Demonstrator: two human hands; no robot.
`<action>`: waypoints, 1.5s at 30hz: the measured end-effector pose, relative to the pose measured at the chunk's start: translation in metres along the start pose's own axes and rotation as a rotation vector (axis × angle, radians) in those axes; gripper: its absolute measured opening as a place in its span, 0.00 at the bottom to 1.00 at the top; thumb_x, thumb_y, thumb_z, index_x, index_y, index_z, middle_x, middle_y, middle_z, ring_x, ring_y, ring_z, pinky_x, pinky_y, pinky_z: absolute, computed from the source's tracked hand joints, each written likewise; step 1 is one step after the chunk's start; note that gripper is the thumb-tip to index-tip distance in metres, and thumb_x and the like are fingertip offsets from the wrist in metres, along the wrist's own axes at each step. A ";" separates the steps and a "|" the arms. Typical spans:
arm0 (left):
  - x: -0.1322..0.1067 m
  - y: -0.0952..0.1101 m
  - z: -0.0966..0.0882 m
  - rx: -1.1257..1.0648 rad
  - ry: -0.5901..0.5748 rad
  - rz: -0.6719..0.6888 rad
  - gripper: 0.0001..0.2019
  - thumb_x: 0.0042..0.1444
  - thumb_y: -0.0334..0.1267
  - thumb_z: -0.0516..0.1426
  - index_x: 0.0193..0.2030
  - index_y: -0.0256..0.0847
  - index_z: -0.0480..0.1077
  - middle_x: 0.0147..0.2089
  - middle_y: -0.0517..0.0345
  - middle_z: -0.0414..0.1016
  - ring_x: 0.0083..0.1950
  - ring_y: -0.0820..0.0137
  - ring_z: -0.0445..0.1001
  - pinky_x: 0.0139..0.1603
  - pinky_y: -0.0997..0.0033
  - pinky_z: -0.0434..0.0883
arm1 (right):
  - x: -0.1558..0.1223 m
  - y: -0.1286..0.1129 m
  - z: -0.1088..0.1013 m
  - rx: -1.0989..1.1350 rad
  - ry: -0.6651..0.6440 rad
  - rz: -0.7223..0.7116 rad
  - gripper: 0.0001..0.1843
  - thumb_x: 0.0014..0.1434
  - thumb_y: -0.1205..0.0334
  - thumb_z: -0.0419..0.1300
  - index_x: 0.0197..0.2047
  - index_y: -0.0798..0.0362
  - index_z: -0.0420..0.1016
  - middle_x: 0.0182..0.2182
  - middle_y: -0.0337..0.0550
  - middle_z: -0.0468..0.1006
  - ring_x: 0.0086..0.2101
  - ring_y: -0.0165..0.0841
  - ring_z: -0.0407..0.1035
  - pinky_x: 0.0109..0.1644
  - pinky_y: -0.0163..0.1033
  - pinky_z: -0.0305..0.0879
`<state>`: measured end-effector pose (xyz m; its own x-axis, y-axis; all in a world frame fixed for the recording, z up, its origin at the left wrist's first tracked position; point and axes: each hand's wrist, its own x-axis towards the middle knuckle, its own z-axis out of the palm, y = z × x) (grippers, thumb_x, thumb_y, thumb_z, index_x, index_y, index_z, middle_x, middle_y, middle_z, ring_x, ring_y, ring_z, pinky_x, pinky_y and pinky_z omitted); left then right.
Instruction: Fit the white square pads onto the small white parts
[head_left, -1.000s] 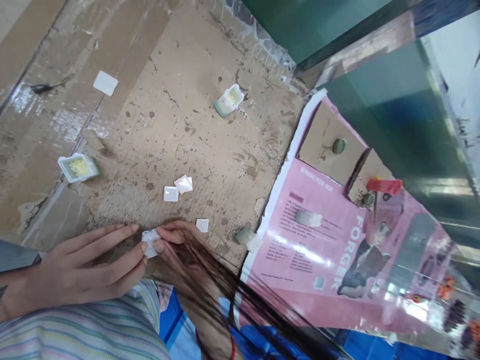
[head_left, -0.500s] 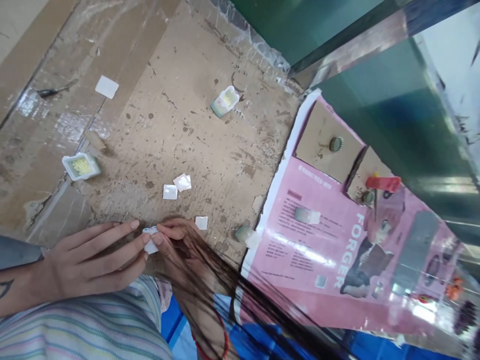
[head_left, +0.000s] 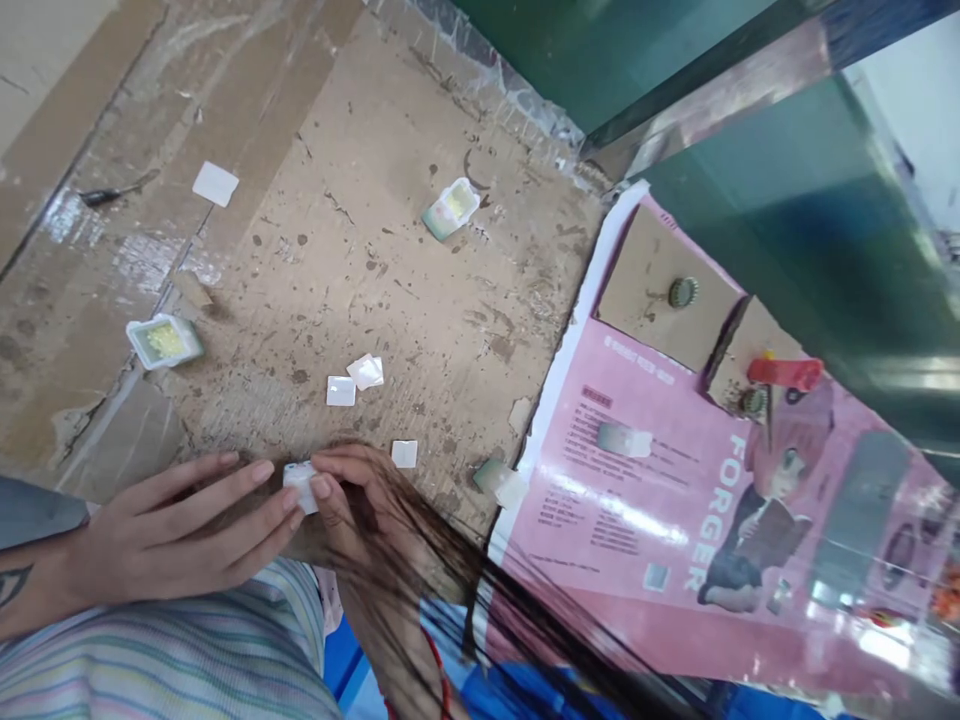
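**Small white packet pinched between both hands at the near edge of the cardboard**

The left hand (head_left: pixel 187 530) lies low over the cardboard sheet (head_left: pixel 390 250), fingers extended toward 3 o'clock, with its fingertips closed against the left side of a small white packet (head_left: pixel 300 484). The right hand (head_left: pixel 352 490), partly hidden behind loose strands of hair, meets it from the opposite side, thumb and forefinger pinching the packet's right edge. Both hands are therefore grasping the same item, which sits just above the cardboard at the bottom centre of the view.

Handling judgement: the packet appears very light, thin-walled and slightly glossy, so it is probably easy to crush and liable to slip. Gripping at opposite edges, as shown, seems the most secure hold.

Outward from the hands: a white square (head_left: pixel 404 453) lies near at 2 o'clock; two more white squares (head_left: pixel 354 380) lie further out at 12 o'clock. An open tray with yellow contents (head_left: pixel 163 341) sits at 10 o'clock, and a second such tray (head_left: pixel 450 208) well apart at 1 o'clock. A pink poster (head_left: pixel 675 520) lies at 3 o'clock.

Compared with the frame one second earlier, the grip and the packet's position are essentially unchanged; only the camera angle shifts slightly, and the surrounding items stay where they were.
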<state>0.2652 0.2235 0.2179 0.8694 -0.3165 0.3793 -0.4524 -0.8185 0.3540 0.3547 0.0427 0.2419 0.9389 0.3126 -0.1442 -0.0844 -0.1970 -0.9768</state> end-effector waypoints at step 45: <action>0.032 -0.010 0.005 -0.204 -0.080 -0.291 0.14 0.75 0.40 0.52 0.65 0.46 0.65 0.54 0.57 0.79 0.57 0.63 0.77 0.59 0.65 0.75 | 0.011 0.011 -0.042 -1.014 0.292 -0.529 0.12 0.76 0.63 0.55 0.57 0.50 0.77 0.50 0.50 0.81 0.53 0.41 0.68 0.56 0.48 0.70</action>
<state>0.2986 0.2189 0.2225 0.9767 -0.1276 0.1728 -0.2073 -0.7701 0.6033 0.3786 0.0048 0.2360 0.8292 0.3784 0.4115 0.5185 -0.7958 -0.3129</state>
